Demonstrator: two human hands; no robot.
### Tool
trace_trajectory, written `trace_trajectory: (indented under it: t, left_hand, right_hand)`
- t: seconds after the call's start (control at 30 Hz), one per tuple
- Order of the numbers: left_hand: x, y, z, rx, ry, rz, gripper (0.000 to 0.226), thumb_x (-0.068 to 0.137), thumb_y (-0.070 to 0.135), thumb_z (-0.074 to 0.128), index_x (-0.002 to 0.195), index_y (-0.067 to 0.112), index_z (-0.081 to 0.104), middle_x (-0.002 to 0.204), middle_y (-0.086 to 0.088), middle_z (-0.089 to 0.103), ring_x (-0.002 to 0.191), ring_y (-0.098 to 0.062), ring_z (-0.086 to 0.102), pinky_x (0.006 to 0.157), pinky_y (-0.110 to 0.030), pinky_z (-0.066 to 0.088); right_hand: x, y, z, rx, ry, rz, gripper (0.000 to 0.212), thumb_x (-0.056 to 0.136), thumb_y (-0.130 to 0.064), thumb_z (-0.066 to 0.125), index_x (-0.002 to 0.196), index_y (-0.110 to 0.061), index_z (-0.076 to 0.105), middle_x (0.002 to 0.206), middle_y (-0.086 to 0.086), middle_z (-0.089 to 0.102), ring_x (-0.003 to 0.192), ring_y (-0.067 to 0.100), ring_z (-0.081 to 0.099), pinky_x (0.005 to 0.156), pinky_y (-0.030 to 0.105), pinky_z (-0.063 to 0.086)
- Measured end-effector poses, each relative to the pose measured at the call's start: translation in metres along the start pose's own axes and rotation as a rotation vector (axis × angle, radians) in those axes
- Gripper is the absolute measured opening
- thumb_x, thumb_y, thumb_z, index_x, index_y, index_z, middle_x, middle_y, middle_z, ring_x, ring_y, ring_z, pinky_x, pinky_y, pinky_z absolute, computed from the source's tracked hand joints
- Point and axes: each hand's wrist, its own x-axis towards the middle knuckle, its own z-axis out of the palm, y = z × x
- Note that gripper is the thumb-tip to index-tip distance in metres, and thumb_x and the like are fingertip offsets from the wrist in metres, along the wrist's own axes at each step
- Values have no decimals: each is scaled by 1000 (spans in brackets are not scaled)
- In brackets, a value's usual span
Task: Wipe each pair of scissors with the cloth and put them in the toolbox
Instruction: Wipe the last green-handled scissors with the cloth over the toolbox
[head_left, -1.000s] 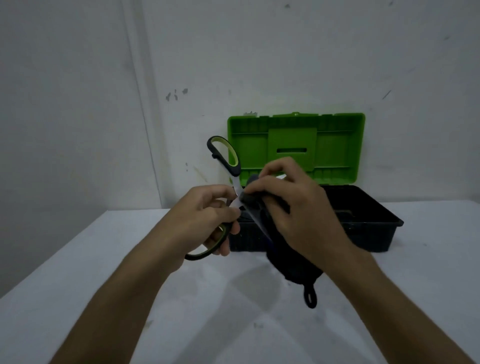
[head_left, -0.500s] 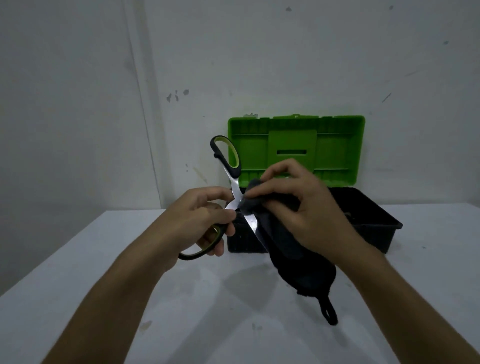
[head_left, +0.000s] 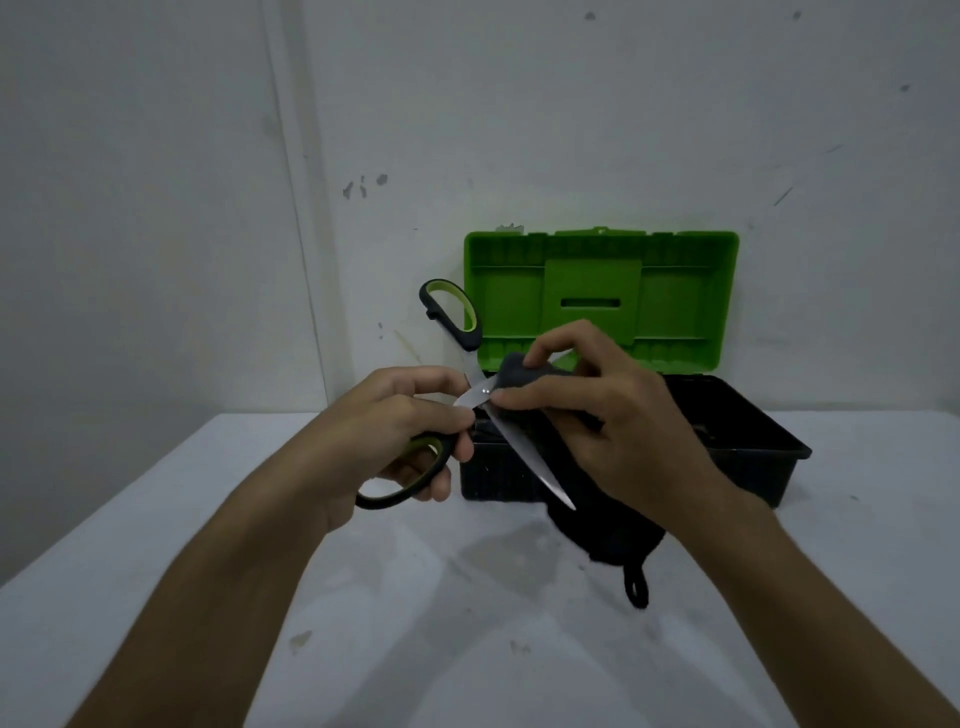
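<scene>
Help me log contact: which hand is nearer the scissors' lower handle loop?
Left. The left hand grips the lower handle loop itself; the right hand is farther along, pinching the cloth near the scissors' pivot.

The toolbox (head_left: 727, 452) stands at the desk's (head_left: 156, 545) far edge against the wall, its green lid (head_left: 602, 296) upright behind the open black tray. Both hands hold the open scissors (head_left: 498, 415) and dark cloth (head_left: 608, 535) just in front of the tray's left half, blocking that approach. The tray's right half is open from above. The desk's left side, right side and near edge lie bare.
</scene>
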Motion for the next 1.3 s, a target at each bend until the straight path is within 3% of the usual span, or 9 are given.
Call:
trace_trajectory:
  t: [0.1, 0.23, 0.3, 0.4, 0.57, 0.7, 0.9, 1.07, 1.3]
  left_hand:
    - [-1, 3, -4, -4, 0, 15, 16, 92, 10, 59, 108, 11, 61, 63, -6, 63, 40, -21, 54, 42, -24, 44]
    - [-1, 4, 3, 55, 32, 60, 11, 93, 9, 58, 103, 15, 62, 60, -6, 64, 41, -22, 58, 42, -25, 46]
    - [0, 3, 8, 76, 29, 62, 11, 94, 9, 58, 103, 14, 63, 61, -6, 64, 42, -24, 58, 43, -25, 47]
    - [0, 2, 10, 97, 8, 59, 14, 95, 10, 57, 103, 17, 65, 62, -7, 64, 43, -25, 59, 44, -26, 47]
    - [-2, 3, 7, 47, 7, 39, 12, 93, 10, 59, 99, 18, 64, 61, -6, 64, 41, -23, 57, 45, -25, 46]
    - [-2, 3, 10, 3, 0, 40, 11, 93, 10, 59, 99, 18, 63, 62, -7, 63, 41, -22, 56, 44, -24, 45]
    - [-3, 2, 13, -2, -68, 53, 18, 94, 10, 58, 104, 23, 63, 62, -7, 63, 40, -23, 55, 44, -25, 44]
    - [-1, -2, 9, 54, -53, 105, 40, 94, 7, 57, 74, 38, 73, 62, -7, 60, 39, -21, 51, 43, -23, 44]
    - [-2, -1, 9, 63, -88, 131, 14, 95, 8, 55, 98, 16, 66, 62, -8, 58, 43, -22, 49, 45, -25, 43]
  right_hand:
    - [-4, 14, -6, -118, 67, 65, 24, 90, -10, 61, 99, -21, 79, 116, 6, 58, 79, 15, 58, 60, 21, 48]
    - [-1, 10, -16, -59, 189, 105, 23, 89, -5, 66, 101, -20, 78, 113, 6, 57, 71, 5, 41, 64, 17, 42]
    - [4, -1, -17, 23, 124, 41, 21, 91, -12, 62, 102, -20, 78, 114, 5, 58, 73, 6, 46, 67, 14, 43]
    - [4, -10, -8, 44, -44, -40, 22, 91, -14, 61, 102, -24, 77, 117, 1, 57, 73, 7, 49, 60, 27, 50]
    - [-3, 15, -10, -53, 43, 104, 23, 88, -9, 64, 98, -25, 78, 114, 0, 58, 77, 7, 51, 59, 31, 53]
    - [-2, 22, -26, -83, 188, 171, 23, 86, -3, 69, 96, -21, 79, 111, 4, 59, 73, -4, 44, 65, 9, 40]
    - [3, -3, -14, 87, -34, 4, 28, 91, -12, 60, 104, -30, 77, 114, -5, 56, 74, 5, 51, 62, 29, 49]
    - [-4, 27, -15, -21, 117, 261, 29, 91, -8, 64, 109, -27, 76, 109, -7, 61, 94, 15, 63, 76, 33, 55]
    - [4, 5, -18, 119, 71, 185, 28, 91, -5, 64, 106, -25, 76, 106, -5, 60, 97, 12, 62, 79, 31, 53]
